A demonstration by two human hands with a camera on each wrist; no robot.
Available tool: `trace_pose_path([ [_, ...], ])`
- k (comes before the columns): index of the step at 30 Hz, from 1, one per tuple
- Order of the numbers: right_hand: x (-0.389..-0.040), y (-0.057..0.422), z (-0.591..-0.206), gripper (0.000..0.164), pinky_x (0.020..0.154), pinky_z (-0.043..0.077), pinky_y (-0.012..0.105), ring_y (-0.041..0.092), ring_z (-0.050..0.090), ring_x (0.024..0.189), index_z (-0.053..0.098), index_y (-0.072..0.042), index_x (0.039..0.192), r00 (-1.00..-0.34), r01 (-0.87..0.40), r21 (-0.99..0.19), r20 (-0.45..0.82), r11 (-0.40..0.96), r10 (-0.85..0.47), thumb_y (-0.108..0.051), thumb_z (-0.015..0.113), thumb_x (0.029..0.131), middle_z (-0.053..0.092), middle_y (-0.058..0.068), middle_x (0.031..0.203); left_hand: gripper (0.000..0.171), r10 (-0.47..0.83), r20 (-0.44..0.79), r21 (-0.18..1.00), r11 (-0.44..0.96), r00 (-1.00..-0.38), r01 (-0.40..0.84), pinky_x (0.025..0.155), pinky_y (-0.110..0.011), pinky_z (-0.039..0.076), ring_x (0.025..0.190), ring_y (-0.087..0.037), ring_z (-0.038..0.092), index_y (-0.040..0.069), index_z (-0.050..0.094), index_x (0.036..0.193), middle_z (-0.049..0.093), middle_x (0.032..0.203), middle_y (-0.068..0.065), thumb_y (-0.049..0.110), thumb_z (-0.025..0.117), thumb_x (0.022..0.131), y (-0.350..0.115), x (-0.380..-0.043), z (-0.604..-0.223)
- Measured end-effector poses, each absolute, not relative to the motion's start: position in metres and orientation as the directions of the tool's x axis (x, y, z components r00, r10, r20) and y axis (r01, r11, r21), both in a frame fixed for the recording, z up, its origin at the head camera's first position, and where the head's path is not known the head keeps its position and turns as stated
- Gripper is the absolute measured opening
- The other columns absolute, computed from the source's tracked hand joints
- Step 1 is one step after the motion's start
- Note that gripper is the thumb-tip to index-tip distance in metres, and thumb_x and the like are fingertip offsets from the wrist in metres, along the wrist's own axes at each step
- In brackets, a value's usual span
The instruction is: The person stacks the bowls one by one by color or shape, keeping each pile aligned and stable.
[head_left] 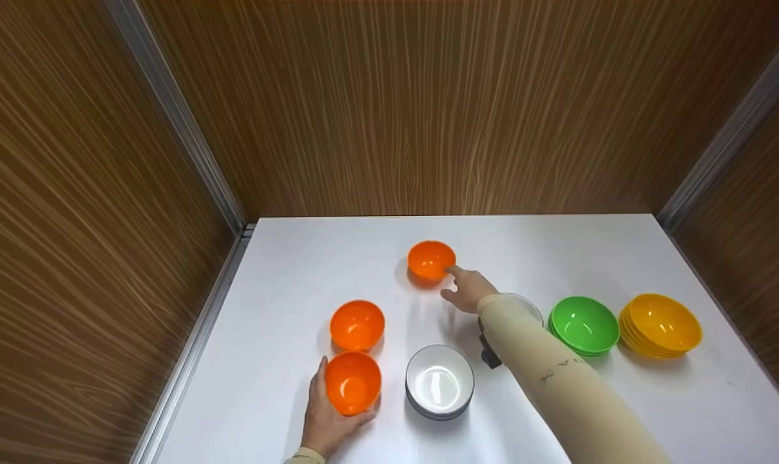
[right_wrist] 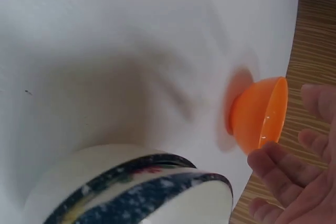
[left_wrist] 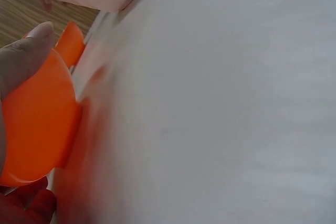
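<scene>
My left hand (head_left: 328,419) grips the nearest orange bowl (head_left: 354,383) from its left and front side. In the left wrist view the thumb (left_wrist: 29,53) lies against that bowl, with fingers on its opposite side. Just behind it stands a second orange bowl (head_left: 357,325). Farther back, a third orange bowl (head_left: 431,261) sits upright on the table. My right hand (head_left: 471,291) reaches to its right side, fingers extended. Fingertips (right_wrist: 258,157) overlap its rim in the right wrist view; whether they touch, I cannot tell.
White bowls (head_left: 439,380) are stacked at the front middle. Under my right forearm, another white bowl (head_left: 529,306) is partly hidden; its dark patterned band (right_wrist: 152,192) shows at the right wrist. Stacked green bowls (head_left: 584,325) and yellow bowls (head_left: 663,325) stand right. Wood-grain panels (head_left: 428,109) enclose the white table (head_left: 286,258).
</scene>
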State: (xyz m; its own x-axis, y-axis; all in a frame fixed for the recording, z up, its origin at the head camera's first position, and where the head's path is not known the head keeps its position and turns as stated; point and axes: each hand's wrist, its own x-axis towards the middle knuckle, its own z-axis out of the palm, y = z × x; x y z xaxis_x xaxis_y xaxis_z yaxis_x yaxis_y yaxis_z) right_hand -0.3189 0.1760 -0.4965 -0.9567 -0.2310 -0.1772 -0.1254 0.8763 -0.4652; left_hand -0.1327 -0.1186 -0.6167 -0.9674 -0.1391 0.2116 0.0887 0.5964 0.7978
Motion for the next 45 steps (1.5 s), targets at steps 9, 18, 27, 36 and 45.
trace_pose_path([
  [9, -0.323, 0.173, -0.510, 0.065, 0.099, 0.034, 0.049, 0.036, 0.049, 0.113, 0.026, -0.012, 0.144, -0.944, -0.127, -0.352, -0.243, 0.927, -0.222, -0.031, 0.057, 0.090, 0.054, 0.021, 0.121, 0.132, -0.127, 0.203, 0.796, 0.600, -0.971, 0.087, 0.098, -0.051, 0.035, 0.121, -0.031, 0.040, 0.013, 0.016, 0.145, 0.032, 0.138, -0.013, 0.050, 0.087, 0.040, -0.117, -0.136, -0.619],
  [18, -0.325, 0.166, -0.513, 0.068, 0.101, 0.029, 0.053, 0.036, 0.043, 0.120, 0.020, -0.021, 0.147, -0.929, -0.094, -0.313, -0.315, 0.945, -0.196, -0.037, 0.054, 0.090, 0.047, 0.019, 0.130, 0.134, -0.116, 0.135, 0.825, 0.563, -0.984, 0.047, 0.100, -0.052, 0.031, 0.123, -0.030, 0.037, 0.017, 0.013, 0.146, 0.030, 0.140, -0.011, 0.055, 0.085, 0.040, -0.119, -0.134, -0.617],
  [27, -0.327, 0.161, -0.520, 0.066, 0.100, 0.030, 0.054, 0.035, 0.043, 0.120, 0.022, -0.022, 0.146, -0.931, -0.092, -0.344, -0.303, 0.935, -0.203, -0.035, 0.055, 0.090, 0.046, 0.015, 0.133, 0.135, -0.117, 0.084, 0.829, 0.559, -0.990, 0.004, 0.100, -0.054, 0.030, 0.125, -0.032, 0.035, 0.024, 0.008, 0.147, 0.025, 0.144, -0.011, 0.055, 0.085, 0.040, -0.118, -0.127, -0.614],
  [36, -0.330, 0.159, -0.527, 0.060, 0.097, 0.035, 0.052, 0.037, 0.048, 0.114, 0.025, -0.010, 0.144, -0.927, -0.204, -0.301, -0.248, 0.932, -0.283, -0.030, 0.048, 0.093, 0.052, 0.020, 0.124, 0.132, -0.122, 0.048, 0.818, 0.574, -0.991, -0.031, 0.101, -0.053, 0.029, 0.124, -0.032, 0.035, 0.016, 0.011, 0.146, 0.026, 0.144, -0.013, 0.058, 0.083, 0.044, -0.117, -0.125, -0.613],
  [45, -0.332, 0.159, -0.527, 0.061, 0.101, 0.030, 0.052, 0.037, 0.042, 0.120, 0.019, -0.011, 0.146, -0.919, -0.176, -0.327, -0.283, 0.929, -0.274, -0.030, 0.046, 0.094, 0.045, 0.021, 0.132, 0.132, -0.133, 0.014, 0.833, 0.550, -0.991, -0.062, 0.101, -0.053, 0.029, 0.125, -0.029, 0.035, 0.016, 0.015, 0.145, 0.029, 0.143, -0.011, 0.057, 0.084, 0.040, -0.116, -0.127, -0.612],
])
